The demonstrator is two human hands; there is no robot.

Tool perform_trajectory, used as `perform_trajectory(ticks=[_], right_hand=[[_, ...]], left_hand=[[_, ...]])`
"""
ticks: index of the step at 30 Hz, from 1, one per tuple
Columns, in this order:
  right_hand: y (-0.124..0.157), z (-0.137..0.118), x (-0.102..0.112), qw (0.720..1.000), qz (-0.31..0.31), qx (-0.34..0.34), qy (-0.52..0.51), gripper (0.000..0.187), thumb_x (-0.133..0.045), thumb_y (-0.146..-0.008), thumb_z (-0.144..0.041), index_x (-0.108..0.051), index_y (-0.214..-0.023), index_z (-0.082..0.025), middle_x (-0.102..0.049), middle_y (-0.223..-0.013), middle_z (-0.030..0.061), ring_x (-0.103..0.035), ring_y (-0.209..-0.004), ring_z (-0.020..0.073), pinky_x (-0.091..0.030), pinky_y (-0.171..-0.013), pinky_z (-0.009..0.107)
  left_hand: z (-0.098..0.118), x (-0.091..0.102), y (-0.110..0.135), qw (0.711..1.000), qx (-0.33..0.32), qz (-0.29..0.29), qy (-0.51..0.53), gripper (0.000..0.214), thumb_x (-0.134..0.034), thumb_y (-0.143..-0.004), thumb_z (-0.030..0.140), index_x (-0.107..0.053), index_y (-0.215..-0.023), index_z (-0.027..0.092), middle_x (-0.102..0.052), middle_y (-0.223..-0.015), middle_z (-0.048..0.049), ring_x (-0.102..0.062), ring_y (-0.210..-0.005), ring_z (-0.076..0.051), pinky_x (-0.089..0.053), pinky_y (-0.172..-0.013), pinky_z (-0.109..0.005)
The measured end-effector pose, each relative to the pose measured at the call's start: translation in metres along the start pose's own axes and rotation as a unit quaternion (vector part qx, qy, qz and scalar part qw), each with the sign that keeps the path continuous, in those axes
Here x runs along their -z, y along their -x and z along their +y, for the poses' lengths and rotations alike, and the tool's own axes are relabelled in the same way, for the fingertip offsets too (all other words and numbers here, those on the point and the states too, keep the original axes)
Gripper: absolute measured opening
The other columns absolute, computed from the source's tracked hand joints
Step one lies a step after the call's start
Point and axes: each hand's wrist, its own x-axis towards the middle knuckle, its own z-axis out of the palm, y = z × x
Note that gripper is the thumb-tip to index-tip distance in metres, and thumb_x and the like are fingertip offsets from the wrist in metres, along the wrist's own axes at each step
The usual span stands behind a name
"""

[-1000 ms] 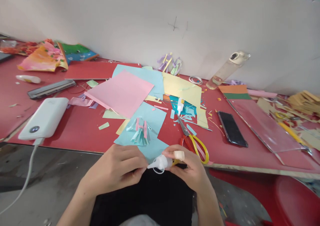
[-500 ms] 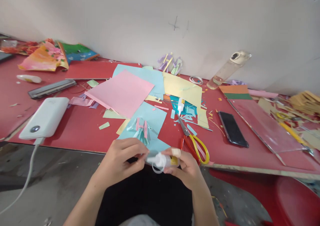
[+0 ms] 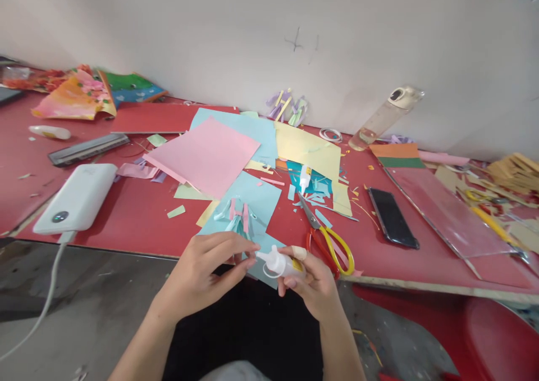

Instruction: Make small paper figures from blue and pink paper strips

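My right hand (image 3: 315, 288) is closed round a small white glue bottle (image 3: 281, 263), its nozzle pointing left and its cap ring hanging loose. A bandage covers one finger of that hand. Facing the nozzle, my left hand (image 3: 210, 268) has thumb and forefinger pinched; whatever they hold is too small to make out. Just behind my left hand, a folded paper figure in pale green and pink (image 3: 238, 213) lies on a light blue sheet (image 3: 265, 198). Red and yellow handled scissors (image 3: 322, 229) rest right of the sheet, by a second glue bottle (image 3: 305, 176).
Pink paper (image 3: 206, 156) and yellow paper (image 3: 311, 148) lie farther back among scraps. A white power bank (image 3: 78, 198) with a cable is at left. At right are a phone (image 3: 392, 217) and a tilted water bottle (image 3: 383, 119). Two paper figures (image 3: 280, 104) lean on the wall.
The glue bottle in my right hand has shifted slightly right and up, and its nozzle has come away from my left fingertips. My left fingers have moved a little to the right.
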Motion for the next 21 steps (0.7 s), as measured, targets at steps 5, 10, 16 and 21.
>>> perform_trajectory(ticks=[5, 10, 16, 21], right_hand=[[-0.0003, -0.0008, 0.0006, 1.000, -0.010, -0.012, -0.006, 0.041, -0.074, -0.091, -0.049, -0.073, -0.119, -0.019, -0.070, -0.064, 0.0004, -0.069, -0.053, 0.0175, -0.054, -0.055, 0.027], [0.0001, 0.0014, 0.0019, 0.996, -0.039, -0.017, -0.073, 0.042, -0.072, -0.092, -0.051, -0.074, -0.119, -0.020, -0.069, -0.063, 0.0008, -0.063, -0.047, 0.0146, -0.048, -0.047, 0.024], [-0.0015, -0.0016, 0.0023, 0.973, -0.069, -0.073, -0.205, 0.035, -0.075, -0.090, -0.049, -0.077, -0.113, -0.023, -0.075, -0.078, 0.0063, -0.060, -0.041, 0.0101, -0.037, -0.038, 0.018], [0.0011, -0.0065, 0.0028, 0.972, -0.073, -0.097, -0.199, 0.034, -0.076, -0.090, -0.049, -0.077, -0.112, -0.023, -0.075, -0.077, 0.0060, -0.060, -0.042, 0.0083, -0.035, -0.041, 0.016]], left_hand=[[0.0001, -0.0004, -0.0016, 0.999, -0.025, -0.004, -0.022, 0.018, -0.063, -0.096, 0.008, -0.063, -0.108, 0.020, -0.071, -0.079, -0.0006, -0.063, -0.065, -0.011, -0.049, -0.059, -0.020], [-0.0038, 0.0011, -0.0008, 0.997, -0.079, -0.010, -0.016, 0.019, -0.059, -0.098, 0.007, -0.063, -0.113, 0.018, -0.072, -0.079, -0.0026, -0.065, -0.066, -0.014, -0.048, -0.060, -0.024], [-0.0021, 0.0015, -0.0010, 0.990, -0.141, 0.002, -0.019, 0.017, -0.061, -0.094, 0.001, -0.065, -0.107, 0.012, -0.074, -0.080, -0.0061, -0.066, -0.066, -0.015, -0.053, -0.061, -0.026], [0.0020, 0.0027, -0.0014, 0.983, -0.159, 0.034, -0.082, 0.018, -0.063, -0.088, -0.003, -0.064, -0.098, 0.012, -0.072, -0.073, -0.0034, -0.062, -0.058, -0.013, -0.049, -0.054, -0.025]])
